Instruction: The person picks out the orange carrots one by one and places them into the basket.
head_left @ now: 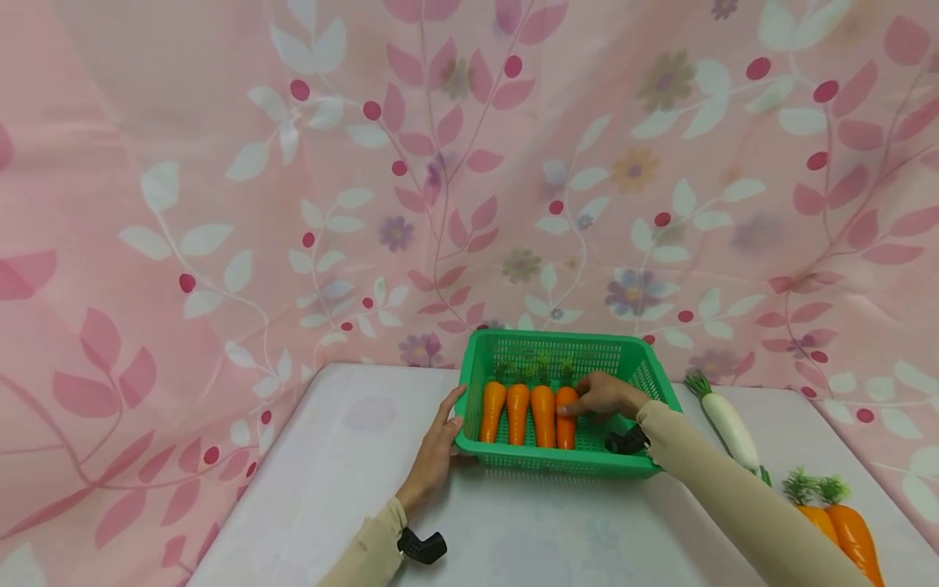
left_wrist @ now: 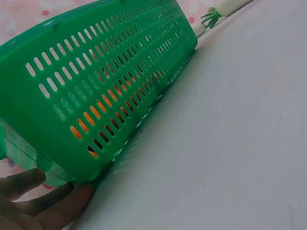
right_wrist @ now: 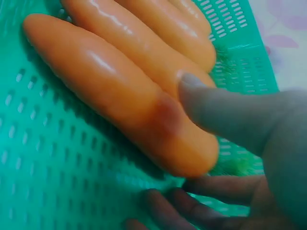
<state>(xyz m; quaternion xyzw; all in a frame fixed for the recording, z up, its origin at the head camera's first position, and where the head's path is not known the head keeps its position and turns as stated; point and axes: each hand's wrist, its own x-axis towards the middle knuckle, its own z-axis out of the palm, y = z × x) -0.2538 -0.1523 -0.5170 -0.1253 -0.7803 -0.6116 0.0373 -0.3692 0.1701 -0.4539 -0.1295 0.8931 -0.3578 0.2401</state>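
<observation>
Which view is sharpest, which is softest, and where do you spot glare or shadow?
Head view: evenly lit and sharpest, with the basket crisp. Left wrist view: the basket wall throws a soft shadow on the table; the left hand sits dim in the corner. Right wrist view: softest, with the thumb blurred and white glare streaks on the carrots.

Basket (head_left: pixel 480 359) right half bare — walls around

The left hand (head_left: pixel 434 447) lies flat, fingers straight, pointing toward 12 o'clock. The right hand (head_left: pixel 603 397) reaches toward 10 o'clock from its sleeved forearm, thumb (right_wrist: pixel 225 112) extended, fingers (right_wrist: pixel 192 206) seemingly curled underneath.
</observation>
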